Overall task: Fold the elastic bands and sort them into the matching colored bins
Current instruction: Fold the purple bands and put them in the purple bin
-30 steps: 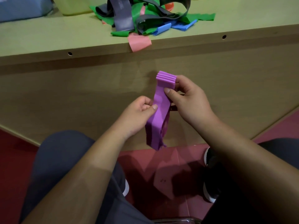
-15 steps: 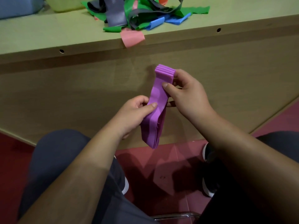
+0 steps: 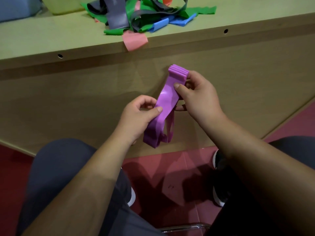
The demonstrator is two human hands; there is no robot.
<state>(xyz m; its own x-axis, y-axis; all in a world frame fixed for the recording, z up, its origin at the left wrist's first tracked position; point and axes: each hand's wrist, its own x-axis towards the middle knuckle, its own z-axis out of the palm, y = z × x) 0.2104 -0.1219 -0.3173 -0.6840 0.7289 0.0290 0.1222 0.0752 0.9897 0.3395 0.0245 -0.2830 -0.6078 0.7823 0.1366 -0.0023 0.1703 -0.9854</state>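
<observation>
The purple flat elastic band [image 3: 167, 99] is held in the air below the front edge of the green worktop [image 3: 51, 41]. The right hand [image 3: 199, 97] pinches its folded top and the left hand [image 3: 138, 116] pinches the middle. It looks light, soft and floppy, so it is better to grip near the folds.

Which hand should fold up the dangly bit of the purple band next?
Probably the left hand: it pinches the purple band near its loose lower part, while the right hand pins the folded top.

- A plain indoor workroom; whether home or office cannot be told.
- Pale laminate surface [image 3: 42, 41] with drilled holes along its edge.
- Red tiled floor [image 3: 172, 160].
- A blue bin [image 3: 15, 9] and a yellow bin [image 3: 64, 5] stand at the back.
</observation>
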